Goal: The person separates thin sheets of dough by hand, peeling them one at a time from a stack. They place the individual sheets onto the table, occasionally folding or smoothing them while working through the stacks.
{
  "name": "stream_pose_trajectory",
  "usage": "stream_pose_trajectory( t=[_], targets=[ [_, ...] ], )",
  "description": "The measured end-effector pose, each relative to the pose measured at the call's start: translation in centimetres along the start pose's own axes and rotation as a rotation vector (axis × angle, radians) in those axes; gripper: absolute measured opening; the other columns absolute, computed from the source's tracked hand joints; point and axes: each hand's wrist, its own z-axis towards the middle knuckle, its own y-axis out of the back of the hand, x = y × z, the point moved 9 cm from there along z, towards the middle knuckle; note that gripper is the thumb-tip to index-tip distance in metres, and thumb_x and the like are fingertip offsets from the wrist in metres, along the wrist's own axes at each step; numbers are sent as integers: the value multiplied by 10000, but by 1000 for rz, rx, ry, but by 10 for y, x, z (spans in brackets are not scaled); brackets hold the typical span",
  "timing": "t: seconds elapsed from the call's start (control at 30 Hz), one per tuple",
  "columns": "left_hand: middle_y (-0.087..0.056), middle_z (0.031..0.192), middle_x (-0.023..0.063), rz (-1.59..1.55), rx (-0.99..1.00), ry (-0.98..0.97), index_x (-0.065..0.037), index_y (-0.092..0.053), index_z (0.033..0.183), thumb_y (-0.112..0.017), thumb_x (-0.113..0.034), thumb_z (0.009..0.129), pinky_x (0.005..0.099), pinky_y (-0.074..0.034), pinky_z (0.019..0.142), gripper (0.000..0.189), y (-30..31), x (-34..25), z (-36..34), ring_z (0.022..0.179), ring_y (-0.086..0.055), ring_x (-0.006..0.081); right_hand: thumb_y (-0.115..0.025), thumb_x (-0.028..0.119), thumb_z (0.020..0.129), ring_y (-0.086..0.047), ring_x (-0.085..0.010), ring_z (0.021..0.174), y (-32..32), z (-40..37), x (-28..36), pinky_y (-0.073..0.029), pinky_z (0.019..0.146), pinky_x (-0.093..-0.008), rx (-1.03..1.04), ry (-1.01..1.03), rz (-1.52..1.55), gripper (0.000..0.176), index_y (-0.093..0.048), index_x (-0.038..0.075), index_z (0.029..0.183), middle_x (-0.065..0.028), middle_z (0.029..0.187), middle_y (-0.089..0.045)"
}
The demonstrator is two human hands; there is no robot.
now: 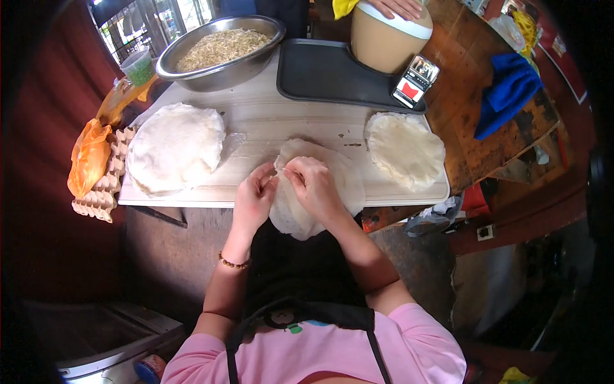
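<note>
Inspection of the work area, largest items first.

1. Wooden counter [473, 134]: carries a white board [268, 121] that spans most of its near side.
2. Black tray [320, 70]: lies at the far edge of the board, with a tan container [384, 45] beside it. Another person's hand [400, 6] rests on the container lid.
3. Metal bowl [224, 77]: far left, holding pale shredded filling [220, 46].
4. Left stack [174, 147] of round white wrappers: on the left of the board, well apart from the hands.
5. Right stack [405, 149]: on the right end of the board, near its edge.
6. Middle stack [345, 185]: sits at the near edge of the board between the other two, its lower part hanging over the edge toward the person.
7. Blue cloth [508, 89]: on the bare counter, far right.
8. Egg carton [105, 189] and orange bag [88, 157]: off the left end of the board.
9. Left hand [256, 195]: grip clenched, fingertips pinching the thin left edge of the middle stack.
10. Right hand [313, 185]: lies on top of the same stack. Its grip is likewise pinched on that edge, with fingertips almost touching the left hand's.
11. Phone [416, 81]: leans against the container, screen lit.
12. Green cup [137, 66]: just left of the bowl.
</note>
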Motion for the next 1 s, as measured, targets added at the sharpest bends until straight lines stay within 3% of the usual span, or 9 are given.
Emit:
stream_pose_trajectory(
  t=[0.07, 0.3, 0.37, 0.53, 0.6, 0.73, 0.8, 0.87, 1.0],
  targets=[
    [-472, 606, -24, -23, -14, 29, 57, -564, 1197, -560, -12, 898, 218, -338, 506, 306, 1, -1, 0, 555, -393, 35, -632, 81, 822, -596, -332, 782, 2, -1, -6, -449, 724, -409, -46, -23, 5, 82, -596, 7, 824, -142, 782, -618],
    [-486, 604, -22, -97, -49, 91, 51, -574, 1185, -552, -3, 900, 219, -341, 500, 291, 2, 3, 0, 547, -403, 35, -603, 79, 841, -582, -344, 807, 6, -3, -2, -450, 738, -425, -114, -13, -66, 75, -574, 9, 846, -139, 799, -603],
    [-487, 604, -22, -101, -51, 84, 51, -572, 1185, -552, -1, 899, 217, -338, 500, 291, 1, 5, 1, 547, -402, 34, -604, 78, 840, -577, -338, 819, 7, -5, 1, -448, 747, -431, -139, -37, -205, 69, -574, 17, 850, -138, 811, -606],
    [-494, 633, -23, -174, -20, 72, 45, -570, 1189, -553, 12, 896, 209, -336, 512, 295, -4, 5, -1, 561, -396, 34, -608, 84, 845, -609, -328, 835, 4, 0, 5, -474, 740, -414, -27, -18, -15, 90, -595, 15, 901, -141, 873, -634],
    [-481, 658, -19, -80, -80, -124, 41, -563, 1201, -550, 37, 882, 209, -352, 532, 319, 0, -11, -1, 573, -390, 46, -625, 59, 835, -626, -335, 821, -3, -1, 3, -496, 731, -404, 35, -31, 90, 113, -608, -13, 920, -161, 886, -644],
    [-474, 666, 3, -12, -4, -90, 44, -549, 1217, -551, 56, 864, 213, -372, 554, 354, 3, -20, 0, 581, -394, 62, -627, 37, 828, -640, -333, 819, -11, -3, 6, -509, 721, -394, 69, 37, 136, 135, -609, -17, 951, -167, 893, -647],
    [-454, 634, 28, 21, -35, -103, 47, -531, 1244, -549, 63, 844, 220, -388, 556, 401, 2, -24, -4, 565, -401, 77, -621, 24, 825, -636, -332, 815, -13, -4, 7, -506, 720, -398, 72, 29, 154, 140, -595, -10, 958, -163, 868, -641],
    [-471, 628, 41, 77, -79, -119, 47, -523, 1257, -544, 57, 844, 227, -400, 557, 414, 0, -25, -5, 560, -418, 83, -591, 25, 806, -608, -358, 862, -16, -5, 3, -492, 760, -465, 81, -89, 62, 186, -516, 40, 976, -149, 873, -627],
    [-533, 629, 71, 144, -182, -147, 46, -508, 1286, -527, 42, 847, 250, -433, 561, 439, 4, -21, -6, 545, -471, 102, -566, -19, 795, -615, -356, 805, -12, -8, 2, -484, 699, -451, -28, -48, -15, 225, -478, 39, 994, -153, 816, -599]
  ],
)
